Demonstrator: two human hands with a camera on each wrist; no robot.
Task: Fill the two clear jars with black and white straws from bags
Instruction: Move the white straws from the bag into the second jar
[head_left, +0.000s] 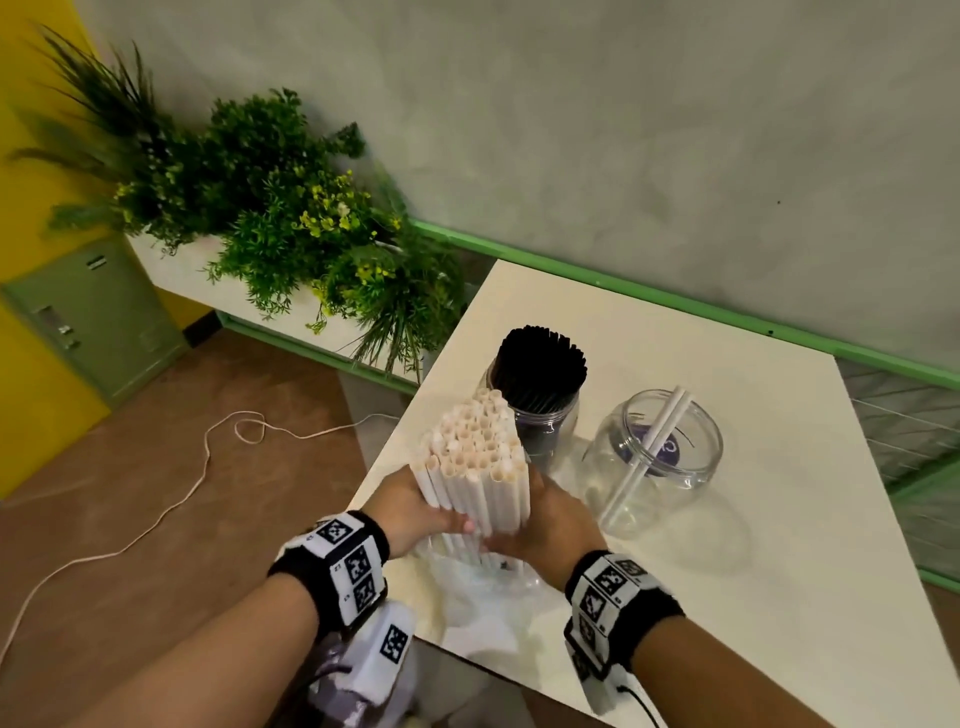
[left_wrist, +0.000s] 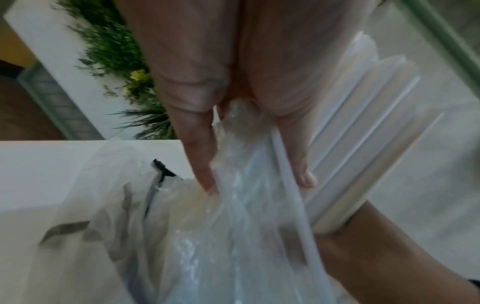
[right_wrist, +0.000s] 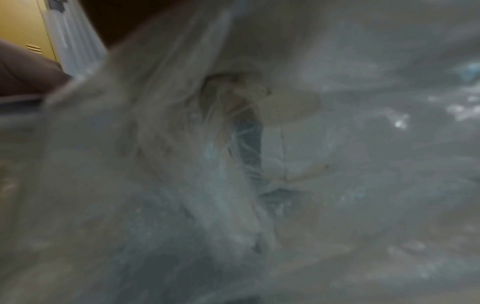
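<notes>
— Item one: what do we have in hand?
— A bundle of white straws (head_left: 475, 462), held upright between both hands above the near edge of the surface (head_left: 727, 597). Left hand (head_left: 415, 512): its grip is closed round the bundle's left side. Right hand (head_left: 550, 519): its grip is closed round the right side. A clear plastic bag (head_left: 483, 587) hangs crumpled under the bundle; from the left wrist we see our fingers (left_wrist: 200, 162) pressing into the film.
— And the right wrist view?
— Blurred plastic fills it; we cannot tell more there.
— Item two: the jars?
— Far jar (head_left: 545, 421), just behind the bundle: packed with black straws (head_left: 540, 371), standing upright. Near jar (head_left: 654, 462), to the right of it: two white straws (head_left: 649, 457) leaning inside, tips past the rim.
— Other entries?
— Green plants (head_left: 270, 208) in a white planter by the wall, and a white cord (head_left: 171, 499) on the floor.
</notes>
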